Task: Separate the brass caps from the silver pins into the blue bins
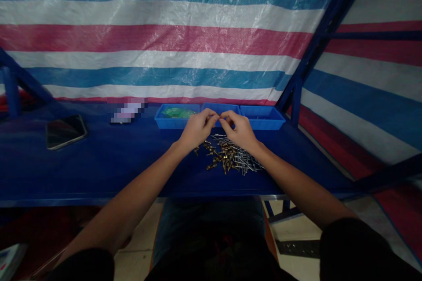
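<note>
I have each grip pinched: left hand (pixel 199 127) and right hand (pixel 239 129) meet on a small part (pixel 219 117), detail unresolved, near the middle tray (pixel 221 106). Brass-coloured pieces (pixel 224 158) and silver pins (pixel 245 161) lie heaped on the tabletop (pixel 125 162) below. Insufficient pressure could drop the part; lowering either hand could scatter the pins.

On my feed, striped sheeting (pixel 165 37) in blue, white and red walls off the far side, creased, catching pale glare. Second striped sheet (pixel 379 74) at right, dimmer. Between them I note a slanted blue metal post (pixel 321 37), crossbar (pixel 376 35) running off right. Blue tabletop (pixel 99 167) below. Beneath, pale floor (pixel 141 239), faintly lit.
</note>
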